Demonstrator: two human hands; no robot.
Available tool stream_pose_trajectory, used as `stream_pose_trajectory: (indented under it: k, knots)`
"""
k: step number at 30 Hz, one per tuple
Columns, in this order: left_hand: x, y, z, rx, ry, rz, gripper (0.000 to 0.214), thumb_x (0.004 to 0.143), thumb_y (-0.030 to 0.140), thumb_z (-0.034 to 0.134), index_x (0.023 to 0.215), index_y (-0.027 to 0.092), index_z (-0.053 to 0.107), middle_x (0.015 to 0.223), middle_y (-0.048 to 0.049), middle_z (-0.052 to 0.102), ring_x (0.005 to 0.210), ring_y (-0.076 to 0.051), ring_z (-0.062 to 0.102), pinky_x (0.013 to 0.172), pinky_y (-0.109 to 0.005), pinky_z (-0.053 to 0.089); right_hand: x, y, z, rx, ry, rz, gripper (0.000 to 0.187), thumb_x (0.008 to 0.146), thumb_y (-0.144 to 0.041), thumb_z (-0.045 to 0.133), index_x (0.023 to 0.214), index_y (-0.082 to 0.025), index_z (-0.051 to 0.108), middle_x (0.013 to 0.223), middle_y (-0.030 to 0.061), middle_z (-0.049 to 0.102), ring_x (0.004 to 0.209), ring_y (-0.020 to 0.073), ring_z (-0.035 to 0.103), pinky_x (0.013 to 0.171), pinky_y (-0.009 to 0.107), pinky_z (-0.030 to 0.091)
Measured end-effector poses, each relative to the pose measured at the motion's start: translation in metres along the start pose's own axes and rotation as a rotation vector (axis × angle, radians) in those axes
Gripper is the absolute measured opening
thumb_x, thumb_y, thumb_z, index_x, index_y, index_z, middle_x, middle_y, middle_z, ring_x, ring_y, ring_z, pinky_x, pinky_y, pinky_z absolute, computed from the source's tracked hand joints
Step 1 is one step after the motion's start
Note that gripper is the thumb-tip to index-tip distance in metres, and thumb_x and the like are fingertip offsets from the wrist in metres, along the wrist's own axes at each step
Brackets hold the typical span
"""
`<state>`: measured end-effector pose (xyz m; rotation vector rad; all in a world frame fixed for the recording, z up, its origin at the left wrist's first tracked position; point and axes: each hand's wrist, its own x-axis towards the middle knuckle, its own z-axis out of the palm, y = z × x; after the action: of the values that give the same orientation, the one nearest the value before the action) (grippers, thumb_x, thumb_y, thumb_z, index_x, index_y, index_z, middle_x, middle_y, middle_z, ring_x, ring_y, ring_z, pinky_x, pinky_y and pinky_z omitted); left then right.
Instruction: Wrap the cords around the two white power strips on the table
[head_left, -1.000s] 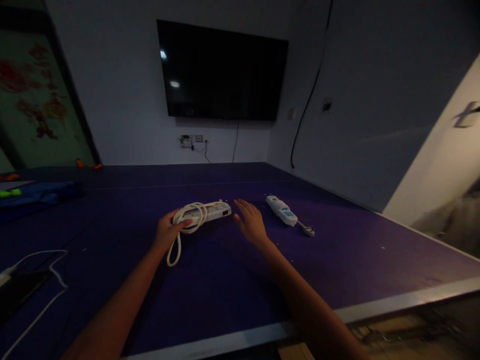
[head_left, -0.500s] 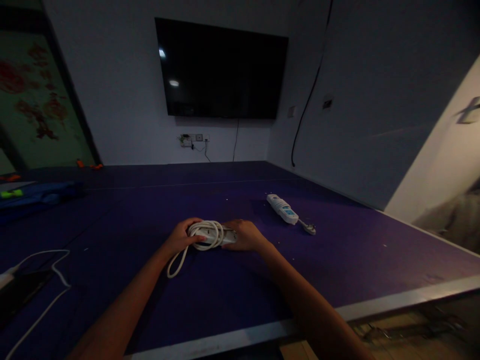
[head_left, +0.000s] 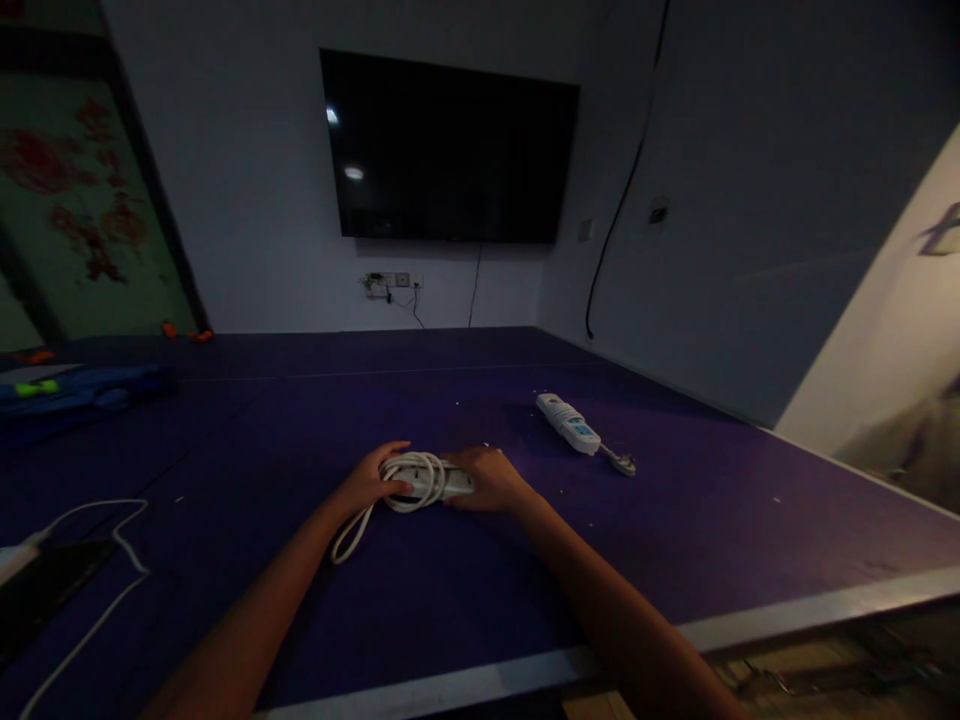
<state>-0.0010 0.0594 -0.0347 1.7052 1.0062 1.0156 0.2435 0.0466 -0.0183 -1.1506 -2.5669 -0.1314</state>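
A white power strip (head_left: 442,482) with its cord coiled around it lies on the purple table (head_left: 450,600). My left hand (head_left: 366,482) grips the coiled cord (head_left: 409,480) at the strip's left end, and a loose loop of cord trails toward me. My right hand (head_left: 489,478) is closed around the strip's right end. A second white power strip (head_left: 568,422) with a plug (head_left: 622,463) lies further right, apart from both hands.
A white cable (head_left: 97,560) and a dark flat object (head_left: 37,590) lie at the near left. Blue items (head_left: 82,390) sit at the far left. A dark screen (head_left: 450,150) hangs on the back wall above a wall socket (head_left: 390,282). The table's pale front edge (head_left: 787,615) runs below.
My right hand moved from hovering open beside the strip to closing on its right end. Both hands drew the strip toward me, then stayed almost still.
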Motion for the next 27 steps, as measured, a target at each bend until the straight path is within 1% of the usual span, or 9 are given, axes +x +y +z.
stream_pose_trajectory:
  k: [3,11,19,23,27]
  knots:
    - [0.0,-0.001,-0.001,-0.001,0.0,-0.007,0.078,0.051,0.023,0.076,0.123,0.017,0.048,0.115,-0.0111,0.062,0.103,-0.025,0.06,0.093,-0.042,0.044,0.001,0.001,0.004,0.004,0.008,-0.006,0.068,0.069,-0.051,0.065,0.128,-0.019,0.052,0.11,0.0116,0.065,0.098,0.0246,0.061,0.083,0.031,0.042]
    - [0.001,-0.004,-0.003,0.039,-0.008,-0.034,0.074,0.049,0.02,0.076,0.118,0.017,0.052,0.113,-0.0114,0.063,0.106,-0.027,0.058,0.094,-0.044,0.043,0.001,0.0,0.009,0.019,0.01,-0.005,0.072,0.068,-0.05,0.067,0.13,-0.017,0.049,0.113,0.0126,0.063,0.103,0.0256,0.058,0.088,0.033,0.041]
    - [0.001,-0.003,-0.004,0.037,-0.023,-0.103,0.07,0.054,0.026,0.074,0.12,0.016,0.051,0.121,-0.0125,0.06,0.108,-0.026,0.057,0.093,-0.041,0.044,0.002,0.001,0.012,0.041,0.015,-0.006,0.073,0.068,-0.05,0.067,0.13,-0.017,0.049,0.115,0.0132,0.062,0.103,0.0266,0.058,0.088,0.034,0.042]
    - [0.0,-0.001,-0.004,0.061,-0.005,-0.08,0.068,0.053,0.028,0.075,0.117,0.017,0.054,0.12,-0.0111,0.061,0.108,-0.026,0.057,0.093,-0.04,0.044,0.002,0.003,0.013,0.048,0.016,-0.017,0.077,0.067,-0.051,0.068,0.132,-0.015,0.047,0.115,0.0139,0.062,0.103,0.0271,0.058,0.088,0.035,0.042]
    - [-0.001,0.001,-0.005,0.074,0.032,-0.055,0.066,0.054,0.031,0.076,0.115,0.017,0.056,0.117,-0.011,0.062,0.105,-0.026,0.059,0.092,-0.039,0.045,0.002,0.003,0.011,0.044,0.01,-0.011,0.085,0.062,-0.055,0.071,0.133,-0.015,0.046,0.116,0.0138,0.061,0.103,0.0271,0.058,0.088,0.035,0.042]
